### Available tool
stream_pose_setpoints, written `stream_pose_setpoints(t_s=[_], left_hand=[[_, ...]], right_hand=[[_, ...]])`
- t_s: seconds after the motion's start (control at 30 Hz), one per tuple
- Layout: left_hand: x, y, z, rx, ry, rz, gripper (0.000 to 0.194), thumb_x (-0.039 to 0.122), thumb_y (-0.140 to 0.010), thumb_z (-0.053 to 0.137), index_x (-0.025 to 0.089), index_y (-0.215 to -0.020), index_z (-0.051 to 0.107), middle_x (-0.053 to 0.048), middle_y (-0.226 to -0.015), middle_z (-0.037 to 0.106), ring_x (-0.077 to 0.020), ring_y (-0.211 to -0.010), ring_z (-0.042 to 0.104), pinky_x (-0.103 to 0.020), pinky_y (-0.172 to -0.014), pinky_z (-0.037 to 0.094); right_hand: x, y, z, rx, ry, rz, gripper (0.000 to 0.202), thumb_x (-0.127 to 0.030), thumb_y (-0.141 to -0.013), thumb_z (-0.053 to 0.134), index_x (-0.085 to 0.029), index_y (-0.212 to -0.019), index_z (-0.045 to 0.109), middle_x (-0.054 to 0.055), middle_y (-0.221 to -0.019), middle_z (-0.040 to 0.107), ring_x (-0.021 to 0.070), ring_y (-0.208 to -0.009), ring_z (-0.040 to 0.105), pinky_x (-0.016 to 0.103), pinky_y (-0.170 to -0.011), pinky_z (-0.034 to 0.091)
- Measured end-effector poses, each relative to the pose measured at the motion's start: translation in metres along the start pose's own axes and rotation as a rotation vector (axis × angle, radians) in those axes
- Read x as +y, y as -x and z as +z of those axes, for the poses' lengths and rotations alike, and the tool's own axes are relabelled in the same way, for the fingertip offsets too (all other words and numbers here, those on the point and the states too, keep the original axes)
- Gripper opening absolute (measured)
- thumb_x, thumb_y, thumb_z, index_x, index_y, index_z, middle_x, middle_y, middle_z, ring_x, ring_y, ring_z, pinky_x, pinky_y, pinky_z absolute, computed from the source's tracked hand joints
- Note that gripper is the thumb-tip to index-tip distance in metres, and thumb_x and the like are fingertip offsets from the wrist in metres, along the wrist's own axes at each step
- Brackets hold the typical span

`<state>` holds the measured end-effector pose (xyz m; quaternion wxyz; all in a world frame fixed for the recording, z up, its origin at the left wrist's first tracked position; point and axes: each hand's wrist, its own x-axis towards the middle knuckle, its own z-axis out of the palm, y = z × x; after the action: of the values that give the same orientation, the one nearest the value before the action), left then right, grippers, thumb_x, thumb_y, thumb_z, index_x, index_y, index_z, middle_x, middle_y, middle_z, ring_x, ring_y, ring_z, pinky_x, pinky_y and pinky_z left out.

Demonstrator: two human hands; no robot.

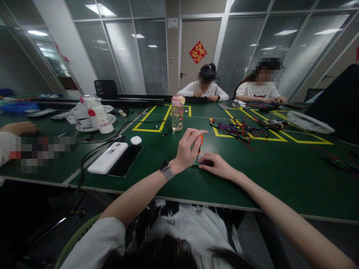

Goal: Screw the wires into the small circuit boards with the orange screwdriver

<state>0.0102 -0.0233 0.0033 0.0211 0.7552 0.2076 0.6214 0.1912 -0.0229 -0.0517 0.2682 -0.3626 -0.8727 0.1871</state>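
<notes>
My left hand [187, 150], with a watch at its wrist, is closed around the orange handle of a screwdriver [201, 139]. The screwdriver stands nearly upright, its shaft pointing down at a small green circuit board [196, 163] on the table. Whether its tip sits in a screw is too small to tell. My right hand [217, 166] lies low on the table, its fingers pinching the board's right side, where dark wires show. Part of the board is hidden beneath my fingers.
On the green table [269, 179], a power bank [109, 157], a phone [125, 160] and a white case [136, 140] lie left. A pink-capped bottle [177, 114] stands ahead. Wired boards [238, 129] lie right of it. Two people sit opposite; another person's hand [21, 128] is far left.
</notes>
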Motion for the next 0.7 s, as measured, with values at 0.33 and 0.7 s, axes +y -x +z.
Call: stream_pose_setpoints(t_s=[0.33, 0.7], left_hand=[[-0.0032, 0.0003, 0.0024, 0.014, -0.044, 0.021, 0.016, 0.023, -0.093, 0.05, 0.018, -0.103, 0.062, -0.003, -0.089, 0.052, -0.0109, -0.076, 0.052, -0.024, -0.068, 0.047], [-0.0032, 0.0014, 0.0038, 0.011, -0.015, -0.011, 0.02, 0.023, -0.094, 0.049, 0.018, -0.111, 0.057, -0.003, -0.091, 0.054, -0.0119, -0.08, 0.052, -0.024, -0.069, 0.047]], right_hand=[[0.0016, -0.0004, 0.0005, 0.001, 0.0, -0.01, 0.016, -0.031, -0.085, 0.063, -0.019, -0.092, 0.07, 0.004, -0.085, 0.063, 0.0161, -0.074, 0.059, 0.029, -0.07, 0.047], [0.0039, -0.0005, 0.0016, 0.001, 0.011, -0.013, 0.016, -0.03, -0.085, 0.064, -0.018, -0.093, 0.07, 0.005, -0.085, 0.063, 0.0163, -0.075, 0.059, 0.028, -0.07, 0.047]])
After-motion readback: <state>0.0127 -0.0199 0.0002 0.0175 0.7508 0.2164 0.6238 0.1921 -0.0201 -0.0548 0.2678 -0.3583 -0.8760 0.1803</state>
